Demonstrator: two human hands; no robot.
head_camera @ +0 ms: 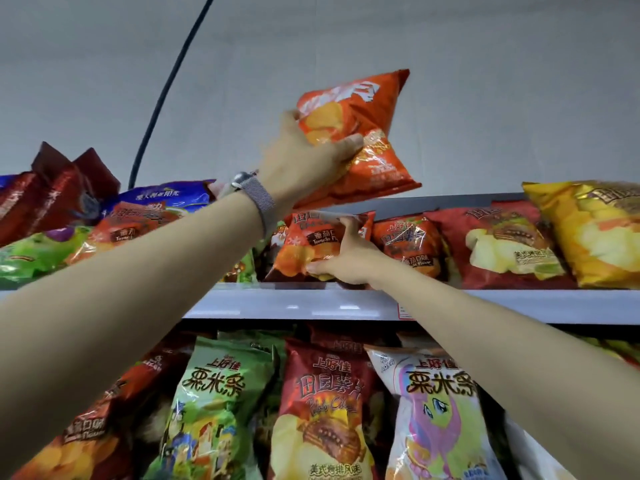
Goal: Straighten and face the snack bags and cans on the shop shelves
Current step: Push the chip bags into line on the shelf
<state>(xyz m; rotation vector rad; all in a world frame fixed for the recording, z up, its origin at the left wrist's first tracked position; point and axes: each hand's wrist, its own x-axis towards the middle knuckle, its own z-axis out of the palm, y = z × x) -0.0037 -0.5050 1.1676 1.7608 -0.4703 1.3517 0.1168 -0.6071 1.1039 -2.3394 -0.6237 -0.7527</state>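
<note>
The left hand (304, 157) was clamped on an orange bag (360, 133), thumb across its front. It held the bag tilted in the air above the top shelf (346, 303), clear of the row. The right hand (346, 261) gripped the lower part of a tomato bag (304, 244) that stood at the shelf's near edge, beside a dark red bag (498, 244) and a yellow bag (595, 230) further right.

The step looked like slotting the raised bag into the row. To do it well, the right hand would probably need to steady the tomato bag. The left would lower the orange bag upright, print facing out, with its bottom seam flat on the shelf. A light grip would matter, since such puffed bags crush and slip easily.
</note>
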